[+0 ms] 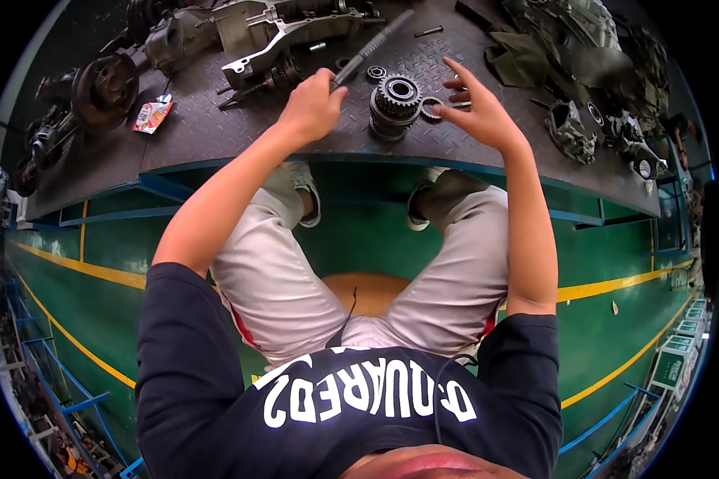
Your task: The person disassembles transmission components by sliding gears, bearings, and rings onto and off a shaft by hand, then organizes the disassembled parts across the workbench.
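Note:
My left hand (312,104) is closed around the near end of a long dark metal bar (379,44), which slants up and to the right over the bench. Just right of that hand a stack of gears (395,104) stands upright on the bench, with a toothed gear on top and a hole through its middle. To the right of the stack my right hand (483,108) is raised with its fingers apart, holding nothing. Beside its thumb lies a thin metal ring (431,108), partly hidden by the fingers. A small bearing-like ring (376,73) lies behind the stack.
The bench (232,136) has a dark, patterned metal top. Gearbox castings (276,28) lie at the back left, near a brake-like hub (104,89) and a red-and-white packet (152,115). On the right are a metal housing (571,132) and dark cloth (523,60). A bolt (429,31) lies farther back.

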`<action>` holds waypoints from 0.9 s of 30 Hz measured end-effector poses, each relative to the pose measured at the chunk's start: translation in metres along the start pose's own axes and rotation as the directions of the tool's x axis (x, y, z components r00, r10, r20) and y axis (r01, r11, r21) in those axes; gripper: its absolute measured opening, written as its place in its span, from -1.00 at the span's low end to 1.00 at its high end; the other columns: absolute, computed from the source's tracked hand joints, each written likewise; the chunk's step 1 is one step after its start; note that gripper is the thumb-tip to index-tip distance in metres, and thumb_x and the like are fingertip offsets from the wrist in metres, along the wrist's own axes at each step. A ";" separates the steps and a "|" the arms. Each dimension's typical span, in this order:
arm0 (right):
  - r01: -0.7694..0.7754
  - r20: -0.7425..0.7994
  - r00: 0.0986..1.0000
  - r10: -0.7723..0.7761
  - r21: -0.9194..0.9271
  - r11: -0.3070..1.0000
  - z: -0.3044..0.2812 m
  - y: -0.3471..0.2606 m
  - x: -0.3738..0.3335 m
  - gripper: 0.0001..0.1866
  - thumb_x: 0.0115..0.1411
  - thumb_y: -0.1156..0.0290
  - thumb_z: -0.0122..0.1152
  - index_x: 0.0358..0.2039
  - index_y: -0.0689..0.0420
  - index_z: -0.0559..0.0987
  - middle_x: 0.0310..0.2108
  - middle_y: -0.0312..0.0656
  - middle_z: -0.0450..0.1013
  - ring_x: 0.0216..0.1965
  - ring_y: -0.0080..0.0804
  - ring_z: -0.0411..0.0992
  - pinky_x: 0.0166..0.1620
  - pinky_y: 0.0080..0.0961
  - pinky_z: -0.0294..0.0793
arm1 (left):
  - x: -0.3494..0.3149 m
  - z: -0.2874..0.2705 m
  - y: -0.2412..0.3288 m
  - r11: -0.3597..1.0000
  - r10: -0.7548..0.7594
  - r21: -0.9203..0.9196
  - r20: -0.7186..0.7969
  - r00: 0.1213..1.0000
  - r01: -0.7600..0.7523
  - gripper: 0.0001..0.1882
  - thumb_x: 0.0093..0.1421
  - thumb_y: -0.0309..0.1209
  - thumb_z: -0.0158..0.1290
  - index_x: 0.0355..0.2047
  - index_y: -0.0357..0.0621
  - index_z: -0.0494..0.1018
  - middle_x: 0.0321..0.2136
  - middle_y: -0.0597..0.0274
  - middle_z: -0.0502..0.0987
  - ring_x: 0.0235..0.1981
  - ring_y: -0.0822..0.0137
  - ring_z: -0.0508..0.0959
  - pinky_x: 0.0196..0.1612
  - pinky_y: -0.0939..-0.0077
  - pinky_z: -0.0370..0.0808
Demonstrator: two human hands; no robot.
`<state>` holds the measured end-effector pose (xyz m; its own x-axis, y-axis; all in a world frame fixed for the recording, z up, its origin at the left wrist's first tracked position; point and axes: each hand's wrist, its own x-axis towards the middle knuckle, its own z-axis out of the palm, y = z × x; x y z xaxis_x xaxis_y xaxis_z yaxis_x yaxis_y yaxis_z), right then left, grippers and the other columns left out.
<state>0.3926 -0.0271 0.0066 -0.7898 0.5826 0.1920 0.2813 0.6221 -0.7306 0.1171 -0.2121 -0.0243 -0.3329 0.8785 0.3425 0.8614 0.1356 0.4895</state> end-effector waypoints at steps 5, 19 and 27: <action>0.109 -0.181 0.980 -0.084 0.131 0.985 0.007 -0.026 -0.006 -0.03 0.21 0.10 0.56 0.54 -0.01 0.26 0.30 0.11 0.42 0.19 -0.04 0.55 0.11 -0.19 0.66 | -0.015 -0.041 0.034 0.877 -0.184 -0.479 -0.256 0.949 0.041 -0.67 0.47 -0.20 0.16 -0.06 -0.26 0.54 -0.45 0.34 0.51 -0.45 0.49 0.47 -0.38 0.50 0.41; 0.162 -0.124 0.987 -0.105 0.768 0.619 0.128 -0.143 -0.101 -0.45 0.65 0.14 -0.17 0.49 0.15 0.23 0.32 -0.12 0.34 0.27 -0.38 0.35 0.29 -0.45 0.39 | -0.118 -0.014 0.127 0.257 -0.110 -0.919 -0.334 0.936 -0.298 -0.75 0.52 -0.35 0.11 0.08 -0.24 0.49 -0.19 0.32 0.59 -0.20 0.54 0.54 -0.08 0.63 0.48; 0.075 -0.133 0.990 0.055 0.803 0.591 0.166 -0.119 -0.135 -0.53 0.65 0.16 -0.15 0.39 0.15 0.32 -0.01 -0.28 0.47 -0.13 -0.66 0.44 -0.12 -0.68 0.47 | -0.149 0.016 0.116 0.280 -0.119 -0.930 -0.280 0.953 -0.238 -0.86 0.46 -0.53 0.09 -0.02 -0.30 0.50 -0.09 0.20 0.56 -0.07 0.29 0.69 0.09 0.46 0.56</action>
<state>0.3752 -0.2667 -0.0409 -0.6937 0.6802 0.2369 -0.3310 -0.0089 -0.9436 0.2730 -0.3200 -0.0315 -0.5268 0.6927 0.4925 -0.0364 -0.5973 0.8012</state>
